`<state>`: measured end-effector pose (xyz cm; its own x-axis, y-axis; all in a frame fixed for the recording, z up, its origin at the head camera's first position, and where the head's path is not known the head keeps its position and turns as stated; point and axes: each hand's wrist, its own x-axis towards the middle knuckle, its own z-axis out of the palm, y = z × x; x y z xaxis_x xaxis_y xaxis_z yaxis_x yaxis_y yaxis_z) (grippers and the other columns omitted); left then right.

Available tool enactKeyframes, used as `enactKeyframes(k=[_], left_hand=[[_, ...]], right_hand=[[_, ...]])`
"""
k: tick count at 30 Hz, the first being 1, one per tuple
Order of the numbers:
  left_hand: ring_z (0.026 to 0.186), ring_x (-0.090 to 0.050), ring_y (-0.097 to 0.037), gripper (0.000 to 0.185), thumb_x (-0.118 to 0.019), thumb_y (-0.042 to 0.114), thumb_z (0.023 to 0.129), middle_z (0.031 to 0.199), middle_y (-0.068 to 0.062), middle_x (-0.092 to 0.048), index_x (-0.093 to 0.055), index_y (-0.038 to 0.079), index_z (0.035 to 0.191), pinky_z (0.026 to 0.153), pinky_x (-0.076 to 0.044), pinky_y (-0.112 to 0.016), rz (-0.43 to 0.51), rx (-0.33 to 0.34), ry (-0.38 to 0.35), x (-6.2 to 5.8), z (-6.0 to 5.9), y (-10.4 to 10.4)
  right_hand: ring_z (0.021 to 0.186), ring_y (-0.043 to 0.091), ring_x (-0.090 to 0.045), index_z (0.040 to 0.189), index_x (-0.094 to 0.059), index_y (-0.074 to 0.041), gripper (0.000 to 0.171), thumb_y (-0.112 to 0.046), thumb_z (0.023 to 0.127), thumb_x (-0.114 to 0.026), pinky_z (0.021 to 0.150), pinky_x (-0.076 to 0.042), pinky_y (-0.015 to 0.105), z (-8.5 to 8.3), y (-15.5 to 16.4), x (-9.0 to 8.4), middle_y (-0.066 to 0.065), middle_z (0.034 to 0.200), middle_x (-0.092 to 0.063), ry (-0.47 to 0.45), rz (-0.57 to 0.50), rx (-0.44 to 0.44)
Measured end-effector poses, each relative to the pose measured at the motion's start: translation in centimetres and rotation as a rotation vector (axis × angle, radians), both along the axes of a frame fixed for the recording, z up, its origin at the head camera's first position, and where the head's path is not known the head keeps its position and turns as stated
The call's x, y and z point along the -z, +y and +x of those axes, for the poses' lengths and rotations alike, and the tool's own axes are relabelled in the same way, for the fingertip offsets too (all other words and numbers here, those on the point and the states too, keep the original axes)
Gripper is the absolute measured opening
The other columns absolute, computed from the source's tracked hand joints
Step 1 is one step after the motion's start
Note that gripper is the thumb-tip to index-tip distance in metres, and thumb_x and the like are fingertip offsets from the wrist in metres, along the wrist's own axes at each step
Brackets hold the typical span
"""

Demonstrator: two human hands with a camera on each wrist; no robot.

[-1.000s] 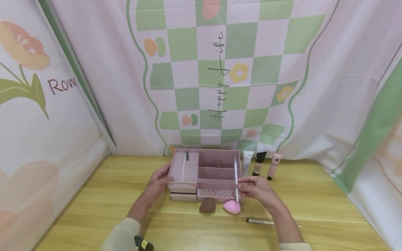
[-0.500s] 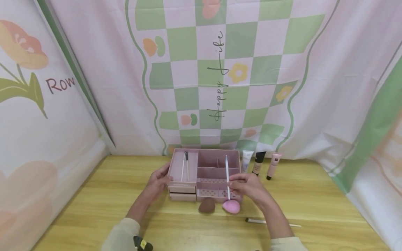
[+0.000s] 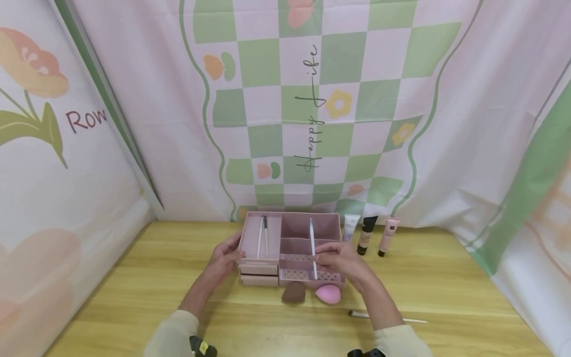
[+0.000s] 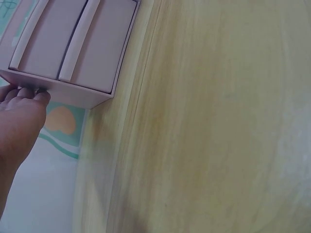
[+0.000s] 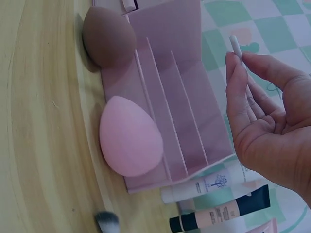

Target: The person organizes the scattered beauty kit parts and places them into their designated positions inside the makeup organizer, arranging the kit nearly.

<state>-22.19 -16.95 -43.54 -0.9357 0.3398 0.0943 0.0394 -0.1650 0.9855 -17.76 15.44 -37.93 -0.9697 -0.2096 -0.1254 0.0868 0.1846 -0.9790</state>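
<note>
My right hand (image 3: 341,259) pinches a slim white makeup brush (image 3: 313,250) upright between thumb and fingertips. It is over the right-hand compartments of a pink cosmetics organizer (image 3: 273,238). In the right wrist view, only the white end (image 5: 235,44) of that brush sticks out past the fingertips. My left hand (image 3: 226,255) grips the organizer's left side, its thumb at the front corner; the left wrist view has those fingers (image 4: 43,97) against the side wall. Two thin makeup brushes (image 3: 263,238) lie in the organizer's top left tray, above two drawers (image 3: 259,275).
A brown makeup sponge (image 3: 293,292) and a pink makeup sponge (image 3: 328,294) sit before the organizer. Another makeup brush (image 3: 415,321) lies on the table under my right forearm. To the right stand a white tube (image 3: 351,227), a black-and-beige tube (image 3: 368,235) and a pink tube (image 3: 389,237).
My right hand has carried the white makeup brush leftward, from the organizer's right edge to over the middle of its compartments. The left hand stays on the organizer's side.
</note>
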Motion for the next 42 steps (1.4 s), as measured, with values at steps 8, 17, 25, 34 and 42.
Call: enactKeyframes(k=[8,17,25,34,42], left_hand=[[0.159,-0.009,-0.038,0.074,-0.047,-0.007,0.094,0.171,-0.022,-0.006,-0.014,-0.006,0.159,0.126,-0.019,-0.039,-0.002,-0.004,-0.004,0.0,0.1,-0.1],[0.159,-0.008,-0.038,0.073,-0.047,-0.006,0.094,0.171,-0.023,-0.006,-0.014,-0.006,0.159,0.126,-0.018,-0.040,0.001,-0.006,0.003,-0.2,0.2,0.0],[0.159,-0.009,-0.039,0.073,-0.047,-0.007,0.094,0.171,-0.022,-0.006,-0.014,-0.006,0.159,0.126,-0.020,-0.039,0.005,-0.004,-0.006,-0.3,0.3,0.0],[0.159,-0.009,-0.038,0.075,-0.048,-0.006,0.093,0.171,-0.021,-0.006,-0.015,-0.004,0.160,0.126,-0.019,-0.040,0.001,-0.003,-0.006,-0.2,0.3,0.0],[0.159,-0.006,-0.039,0.073,-0.045,-0.007,0.094,0.170,-0.025,-0.004,-0.011,-0.009,0.159,0.128,-0.015,-0.041,0.021,0.001,0.013,0.0,0.1,0.2]], right_hand=[[0.077,0.009,-0.070,0.125,-0.061,0.014,0.045,-0.008,0.088,-0.071,0.080,-0.065,0.025,-0.9,-1.4,0.5,0.005,0.094,-0.076,-0.003,-0.011,0.001],[0.079,0.014,-0.072,0.125,-0.063,0.011,0.043,-0.009,0.088,-0.072,0.088,-0.066,0.038,-1.7,-2.7,0.1,0.016,0.101,-0.076,-0.004,0.045,0.018],[0.085,0.017,-0.074,0.123,-0.066,0.008,0.040,-0.009,0.088,-0.073,0.088,-0.066,0.037,-2.6,-3.4,-0.1,0.020,0.107,-0.075,-0.019,0.112,0.028],[0.073,0.011,-0.071,0.119,-0.068,0.010,0.036,-0.007,0.088,-0.072,0.075,-0.065,0.025,-3.9,-4.3,-0.4,0.015,0.096,-0.077,0.016,0.110,0.004],[0.076,0.011,-0.071,0.119,-0.066,0.012,0.034,-0.006,0.090,-0.070,0.081,-0.066,0.029,-4.1,-5.9,-1.6,0.021,0.102,-0.076,0.000,0.069,-0.031]])
